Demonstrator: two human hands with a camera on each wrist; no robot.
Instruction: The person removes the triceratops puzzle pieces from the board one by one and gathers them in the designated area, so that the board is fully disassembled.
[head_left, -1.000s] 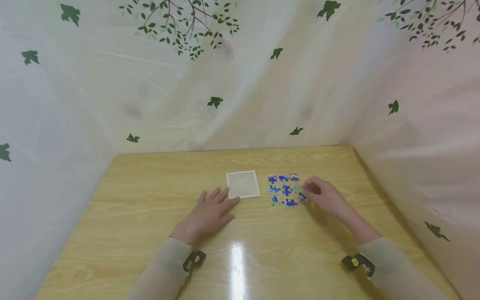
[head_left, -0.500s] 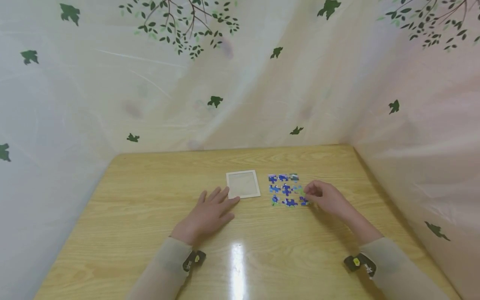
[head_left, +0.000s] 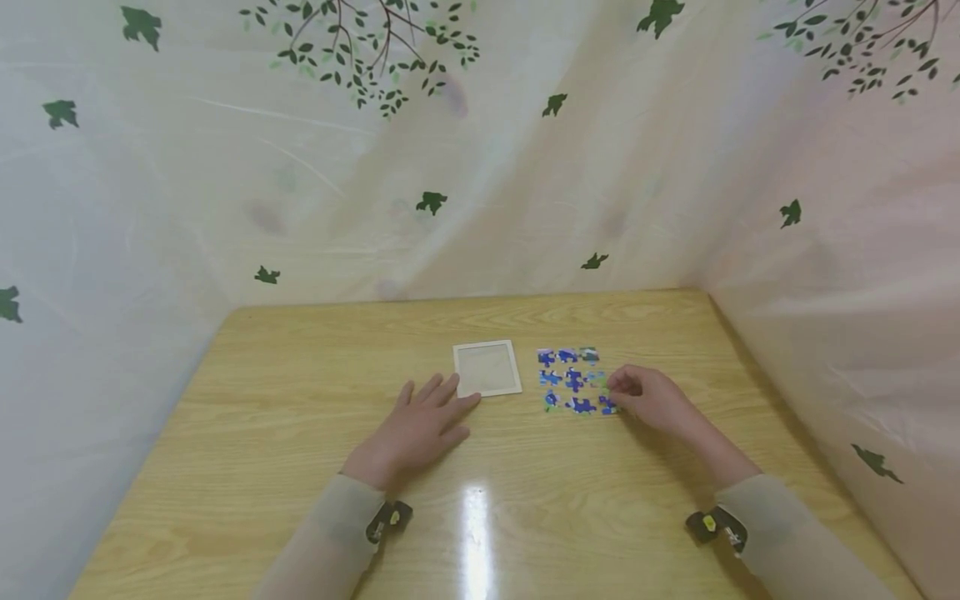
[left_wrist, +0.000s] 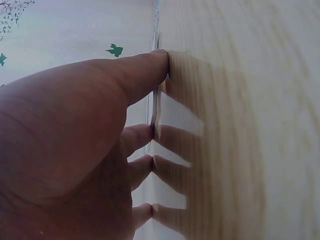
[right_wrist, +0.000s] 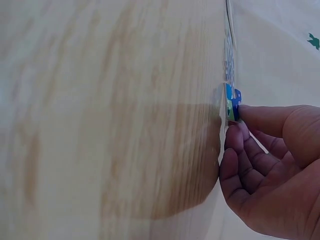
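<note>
My left hand [head_left: 415, 429] lies spread on the table, fingertips down, at the near left corner of a square white puzzle frame [head_left: 512, 364]. In the left wrist view the thumb [left_wrist: 142, 72] and fingers touch the wood along the frame's edge. To the right of the frame, several blue jigsaw pieces [head_left: 573, 380] lie in rows. My right hand [head_left: 651, 395] is at their right side and pinches the near right jigsaw piece [head_left: 607, 405] between thumb and finger. The right wrist view shows this blue and green piece [right_wrist: 231, 102] tilted up from the table, its other fingers curled.
The wooden table [head_left: 300, 375] ends at a pale curtain [head_left: 480, 167] printed with leaves at the back and both sides. A bright light reflection [head_left: 476, 542] shows on the near part of the table. Each sleeve carries a dark wrist camera [head_left: 702, 527].
The right hand has shifted slightly right and towards me, and the near right jigsaw piece has moved with it. The left hand and the frame stay where they were.
</note>
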